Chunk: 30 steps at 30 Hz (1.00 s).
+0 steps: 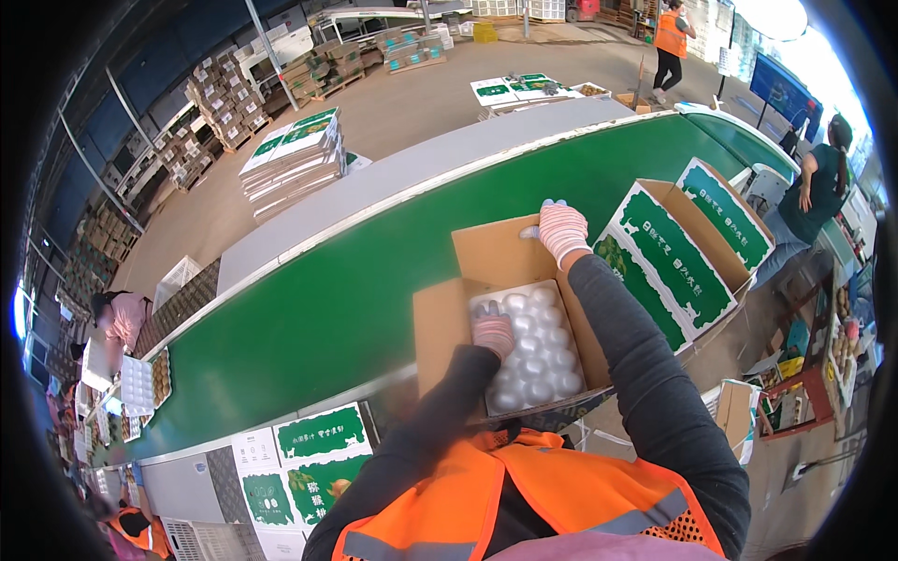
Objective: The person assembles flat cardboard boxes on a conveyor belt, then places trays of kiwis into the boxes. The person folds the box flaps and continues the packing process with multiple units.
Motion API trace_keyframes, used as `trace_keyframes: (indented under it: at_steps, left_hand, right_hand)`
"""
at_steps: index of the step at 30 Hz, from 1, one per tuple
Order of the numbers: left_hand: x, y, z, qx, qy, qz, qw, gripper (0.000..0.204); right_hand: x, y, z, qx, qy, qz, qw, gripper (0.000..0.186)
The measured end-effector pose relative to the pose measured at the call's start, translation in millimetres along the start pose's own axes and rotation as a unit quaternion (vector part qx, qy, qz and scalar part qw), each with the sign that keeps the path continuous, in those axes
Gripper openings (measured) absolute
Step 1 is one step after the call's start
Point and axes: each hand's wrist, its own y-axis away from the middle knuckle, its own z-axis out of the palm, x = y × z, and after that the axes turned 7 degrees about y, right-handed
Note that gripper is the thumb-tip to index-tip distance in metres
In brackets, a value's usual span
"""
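1. The open cardboard box [441, 327] stands at the near edge of the green conveyor belt [281, 327]; in it lies a pale, bubbled tray [538, 351].
2. Left hand [492, 332]: inside the box, on the tray's left part; whether it grips, I cannot tell.
3. Right hand [563, 229]: pinching the box's far flap [486, 251].
4. Just right, a green-and-white carton [675, 262] stands open, contents hidden.

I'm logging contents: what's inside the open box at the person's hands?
Inside the box is a whitish tray of rounded cells, partly covered by the left hand. Whatever lies beneath the tray is hidden.
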Motion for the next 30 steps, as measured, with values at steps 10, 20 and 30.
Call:
trace_keyframes:
  at_steps: [10,20,30]
  left_hand:
    - [-1,-13,21,0.036,0.024,-0.038,0.998,0.035]
    - [-2,-18,28,0.032,0.026,-0.038,0.998,0.034]
    - [2,6,-24,-0.058,0.047,-0.024,0.997,0.034]
  right_hand:
    - [1,3,-5,-0.014,-0.003,-0.001,1.0,0.069]
    - [2,0,-1,-0.002,0.006,-0.012,1.0,0.069]
    - [2,2,-3,-0.004,0.004,-0.011,1.0,0.068]
